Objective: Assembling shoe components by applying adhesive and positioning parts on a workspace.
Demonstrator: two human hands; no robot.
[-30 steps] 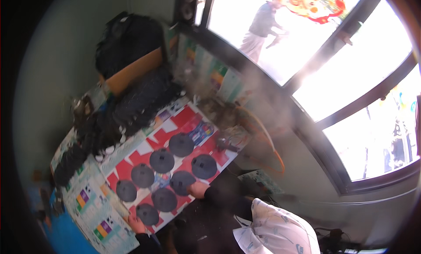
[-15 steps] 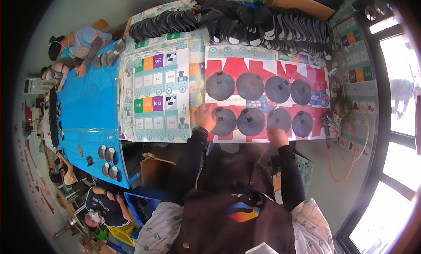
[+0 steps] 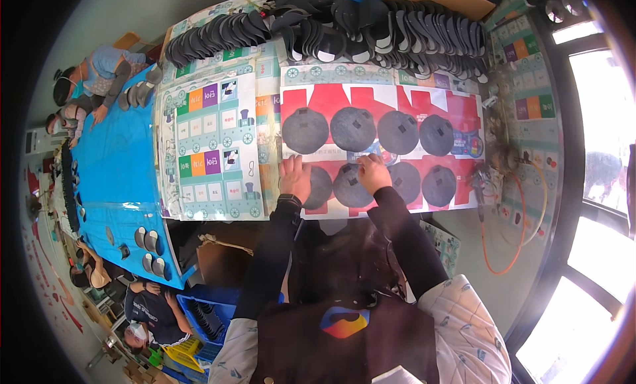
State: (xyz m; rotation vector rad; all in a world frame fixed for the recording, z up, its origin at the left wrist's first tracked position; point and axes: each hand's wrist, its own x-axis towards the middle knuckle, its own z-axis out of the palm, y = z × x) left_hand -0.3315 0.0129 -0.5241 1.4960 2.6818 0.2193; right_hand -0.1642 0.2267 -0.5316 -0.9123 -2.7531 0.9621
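Note:
A red and white printed sheet [image 3: 464,112] lies on the table with two rows of round dark grey pads on it. My left hand [image 3: 294,177] rests flat on the sheet's near edge, touching the leftmost pad [image 3: 320,188] of the near row. My right hand [image 3: 373,172] presses on the second near pad [image 3: 349,186], fingers spread over its top. Two more near pads [image 3: 405,182] lie to the right. The far row starts with a pad [image 3: 305,130] above my left hand.
A long pile of dark shoe-shaped pieces [image 3: 344,26] runs along the far table edge. Printed game sheets [image 3: 209,145] lie left of the red sheet. A blue table [image 3: 126,178] with other people stands at left. An orange cable [image 3: 510,245] hangs at right by the windows.
The view swung from the window down onto the table. My right hand moved left from the third near pad onto the second; my left hand stays at the first.

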